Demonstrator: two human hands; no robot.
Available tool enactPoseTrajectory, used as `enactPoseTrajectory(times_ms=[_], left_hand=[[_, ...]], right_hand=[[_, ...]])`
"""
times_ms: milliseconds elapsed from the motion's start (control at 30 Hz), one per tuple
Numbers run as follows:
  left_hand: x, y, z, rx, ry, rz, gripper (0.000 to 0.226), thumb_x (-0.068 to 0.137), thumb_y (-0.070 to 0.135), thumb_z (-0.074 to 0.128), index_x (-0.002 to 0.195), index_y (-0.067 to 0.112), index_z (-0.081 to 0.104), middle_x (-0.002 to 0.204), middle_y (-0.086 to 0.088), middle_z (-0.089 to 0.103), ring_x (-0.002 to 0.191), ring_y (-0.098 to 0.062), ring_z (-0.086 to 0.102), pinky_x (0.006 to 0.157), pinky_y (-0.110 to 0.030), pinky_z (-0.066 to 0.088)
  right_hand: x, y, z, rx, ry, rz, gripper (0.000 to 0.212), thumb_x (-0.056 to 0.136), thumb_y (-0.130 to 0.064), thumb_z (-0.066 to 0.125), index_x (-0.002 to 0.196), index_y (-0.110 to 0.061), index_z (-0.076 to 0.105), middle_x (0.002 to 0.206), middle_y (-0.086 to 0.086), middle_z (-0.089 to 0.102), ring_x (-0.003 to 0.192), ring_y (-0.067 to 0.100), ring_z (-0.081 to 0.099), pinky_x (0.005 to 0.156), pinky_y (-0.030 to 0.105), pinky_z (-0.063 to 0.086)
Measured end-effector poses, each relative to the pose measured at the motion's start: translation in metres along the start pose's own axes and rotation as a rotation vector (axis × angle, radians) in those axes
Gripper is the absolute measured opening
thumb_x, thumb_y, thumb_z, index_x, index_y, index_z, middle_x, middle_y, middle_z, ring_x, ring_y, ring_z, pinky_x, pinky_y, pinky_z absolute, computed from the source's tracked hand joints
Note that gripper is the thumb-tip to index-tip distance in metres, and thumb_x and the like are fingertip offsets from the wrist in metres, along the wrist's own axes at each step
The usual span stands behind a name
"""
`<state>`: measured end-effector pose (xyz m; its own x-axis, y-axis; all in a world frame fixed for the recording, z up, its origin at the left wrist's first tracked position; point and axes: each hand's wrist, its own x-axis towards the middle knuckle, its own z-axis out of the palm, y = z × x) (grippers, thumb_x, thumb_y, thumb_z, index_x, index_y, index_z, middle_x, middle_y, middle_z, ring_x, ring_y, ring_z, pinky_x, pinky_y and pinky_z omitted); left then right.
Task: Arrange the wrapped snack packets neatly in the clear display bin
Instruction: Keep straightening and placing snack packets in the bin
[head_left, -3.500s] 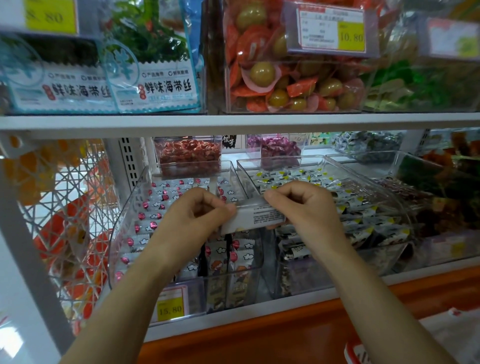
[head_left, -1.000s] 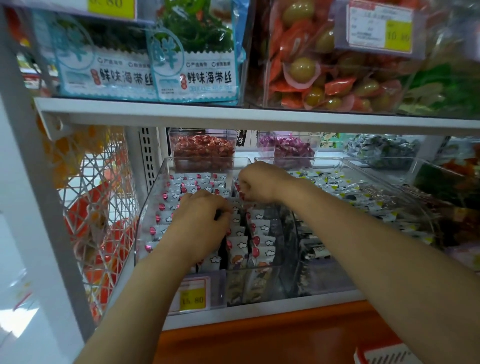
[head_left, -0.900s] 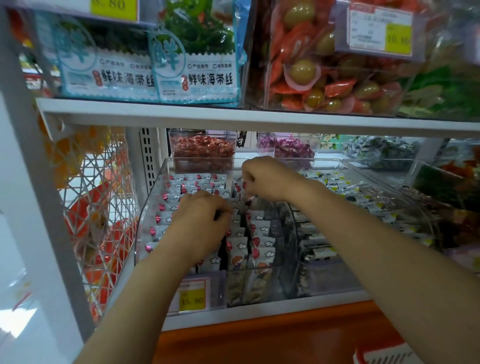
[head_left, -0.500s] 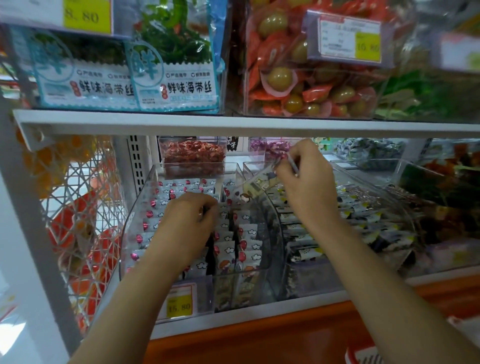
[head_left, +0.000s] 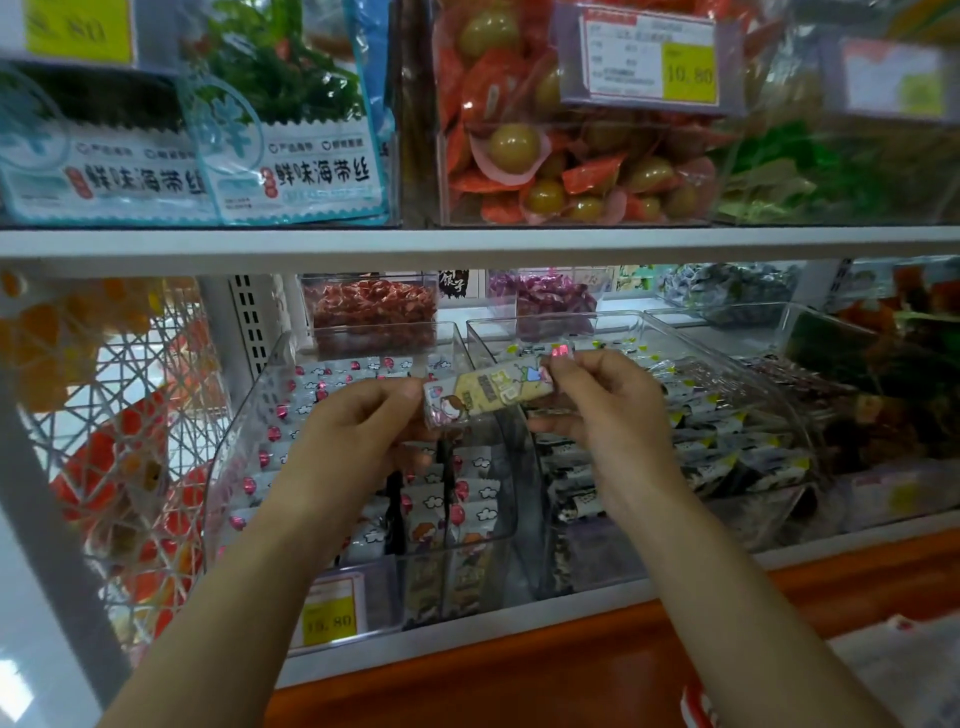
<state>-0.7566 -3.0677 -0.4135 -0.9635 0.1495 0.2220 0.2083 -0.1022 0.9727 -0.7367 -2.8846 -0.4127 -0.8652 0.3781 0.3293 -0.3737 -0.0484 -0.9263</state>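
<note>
Since the frame half a second back, both hands have come up out of the bin and met over it, with one snack packet (head_left: 487, 391) now stretched between them; before, the left hand was down among the packets and the right was raised alone near the back rim.

Packet: long, pale yellow face with a cartoon figure at its left end, tilted so the right end sits higher. It is above the clear display bin (head_left: 244, 415), over the right wall of that bin, touching nothing but fingers.

Left hand (head_left: 363, 431): thumb and forefinger pinched shut on the packet's left end, other fingers curled under. Right hand (head_left: 605, 402): fingertips closed on the packet's right end, at the pink seal.

Inside the bin, rows of like packets (head_left: 467, 512) with white clouds and pink dots lie flat, ends toward the front. On the bin's front face, a yellow price tag (head_left: 330, 621), digits blurred.

Just right of the bin stands a second clear bin (head_left: 727, 332) with dark-and-white packets. Behind the bin, a small box of red sweets (head_left: 371, 312). Above the bin runs a white shelf edge (head_left: 467, 241).
</note>
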Motion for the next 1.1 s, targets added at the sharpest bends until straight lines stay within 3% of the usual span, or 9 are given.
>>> enactPoseTrajectory(times_ms=[100, 200, 367, 500, 633, 733, 833, 967, 1100], left_hand=[[-0.0001, 0.0021, -0.0016, -0.063, 0.035, -0.041, 0.037, 0.092, 0.021, 0.053, 0.058, 0.02, 0.067, 0.062, 0.004, 0.064, 0.061, -0.009, 0.062, 0.049, -0.019, 0.05], [0.0004, 0.002, -0.0022, -0.089, 0.069, -0.055, 0.024, 0.092, 0.019, 0.053, 0.069, 0.015, 0.06, 0.054, 0.007, 0.058, 0.055, -0.007, 0.062, 0.045, -0.018, 0.048], [0.001, 0.0031, -0.0008, -0.312, 0.073, -0.112, 0.022, 0.093, 0.011, 0.051, 0.072, 0.011, 0.059, 0.052, 0.004, 0.056, 0.05, -0.005, 0.059, 0.049, -0.015, 0.05], [0.0002, 0.0066, -0.0012, -0.394, 0.02, -0.085, 0.025, 0.083, 0.015, 0.058, 0.059, 0.012, 0.067, 0.057, 0.004, 0.061, 0.056, -0.005, 0.062, 0.057, -0.016, 0.053], [-0.002, 0.0066, -0.0007, -0.303, -0.083, -0.034, 0.012, 0.069, 0.016, 0.061, 0.064, 0.01, 0.07, 0.067, 0.001, 0.065, 0.065, -0.006, 0.065, 0.062, -0.014, 0.053], [-0.0014, 0.0027, -0.0037, -0.12, -0.068, 0.039, 0.014, 0.071, 0.023, 0.064, 0.074, 0.011, 0.07, 0.072, 0.001, 0.063, 0.07, -0.009, 0.066, 0.067, -0.016, 0.053], [-0.0022, 0.0014, -0.0042, 0.045, -0.045, 0.097, 0.014, 0.072, 0.028, 0.066, 0.084, 0.024, 0.072, 0.078, 0.006, 0.068, 0.072, -0.014, 0.07, 0.066, -0.016, 0.054], [-0.0028, 0.0022, -0.0023, 0.009, -0.075, 0.096, 0.033, 0.068, 0.034, 0.066, 0.1, 0.026, 0.071, 0.096, -0.001, 0.071, 0.084, -0.015, 0.07, 0.072, -0.02, 0.055], [-0.005, 0.0041, -0.0027, 0.057, -0.06, 0.112, 0.026, 0.076, 0.022, 0.065, 0.1, 0.033, 0.069, 0.097, -0.007, 0.069, 0.083, -0.014, 0.07, 0.069, -0.014, 0.053]], right_hand=[[0.0007, 0.0007, -0.0048, 0.127, -0.094, 0.103, 0.012, 0.082, -0.018, 0.066, 0.071, -0.016, 0.069, 0.069, -0.002, 0.07, 0.062, 0.011, 0.066, 0.047, 0.02, 0.05], [0.0019, 0.0011, -0.0068, 0.299, -0.142, 0.182, 0.01, 0.072, -0.018, 0.067, 0.076, -0.011, 0.072, 0.066, -0.001, 0.069, 0.056, 0.01, 0.064, 0.045, 0.018, 0.049], [0.0042, 0.0014, -0.0073, 0.472, -0.178, 0.252, 0.011, 0.074, 0.002, 0.061, 0.08, -0.002, 0.07, 0.066, 0.007, 0.07, 0.061, 0.016, 0.069, 0.053, 0.019, 0.054], [0.0026, 0.0032, -0.0067, 0.401, -0.203, 0.185, 0.024, 0.08, 0.013, 0.055, 0.078, -0.004, 0.071, 0.068, 0.007, 0.07, 0.065, 0.018, 0.07, 0.058, 0.019, 0.055], [0.0019, 0.0024, -0.0046, 0.384, -0.183, 0.146, 0.026, 0.082, 0.014, 0.054, 0.075, -0.006, 0.07, 0.067, 0.006, 0.07, 0.063, 0.017, 0.069, 0.059, 0.02, 0.055], [0.0019, 0.003, -0.0027, 0.325, -0.182, 0.11, 0.022, 0.081, -0.005, 0.062, 0.063, -0.015, 0.071, 0.065, 0.001, 0.068, 0.062, 0.016, 0.068, 0.058, 0.025, 0.057], [-0.0006, 0.0063, -0.0025, 0.193, -0.145, 0.037, 0.009, 0.075, -0.02, 0.069, 0.074, -0.011, 0.066, 0.065, -0.004, 0.064, 0.062, 0.013, 0.066, 0.059, 0.025, 0.056], [0.0013, 0.0086, -0.0034, 0.116, -0.119, 0.007, 0.011, 0.082, 0.001, 0.065, 0.082, -0.01, 0.062, 0.082, 0.005, 0.065, 0.072, 0.014, 0.069, 0.066, 0.026, 0.057], [0.0, 0.0069, -0.0039, 0.054, -0.179, 0.002, 0.021, 0.084, 0.001, 0.063, 0.092, -0.017, 0.07, 0.097, 0.008, 0.064, 0.083, 0.014, 0.069, 0.069, 0.026, 0.057]])
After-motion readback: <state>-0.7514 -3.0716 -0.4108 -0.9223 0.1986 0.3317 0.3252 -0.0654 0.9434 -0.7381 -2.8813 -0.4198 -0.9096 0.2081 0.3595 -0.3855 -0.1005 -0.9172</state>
